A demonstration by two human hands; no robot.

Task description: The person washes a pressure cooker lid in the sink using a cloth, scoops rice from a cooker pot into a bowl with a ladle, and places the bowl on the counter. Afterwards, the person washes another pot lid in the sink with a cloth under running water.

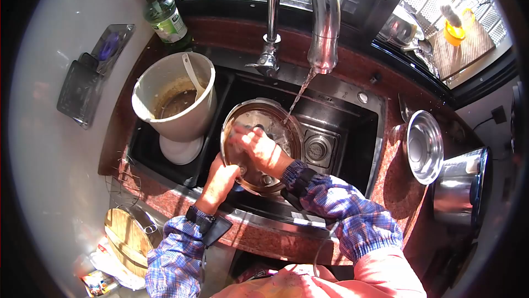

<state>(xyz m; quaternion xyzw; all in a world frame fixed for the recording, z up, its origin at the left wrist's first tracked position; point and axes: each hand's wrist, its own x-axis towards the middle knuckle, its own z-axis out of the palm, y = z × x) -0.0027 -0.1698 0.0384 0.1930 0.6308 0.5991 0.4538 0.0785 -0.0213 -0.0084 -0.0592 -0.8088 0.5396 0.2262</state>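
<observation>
A round metal pot lid [256, 183] with a raised rim and small fittings is tilted over the sink, its hollow side towards me. My left hand [222, 181] is closed on its near left rim. My right hand [259, 146] lies against the lid's inner face, fingers bent and blurred; whatever is under them is hidden. Water [300, 95] runs from the curved metal faucet [324, 33] onto the lid's upper right side.
Left of the lid, a light-coloured pot [173, 116] with residue and a white spoon [192, 75] stands in the sink. A soap bottle [168, 22] is behind. A steel bowl [424, 146] and steel pot [460, 188] are at right. The sink drain [318, 148] shows beside the lid.
</observation>
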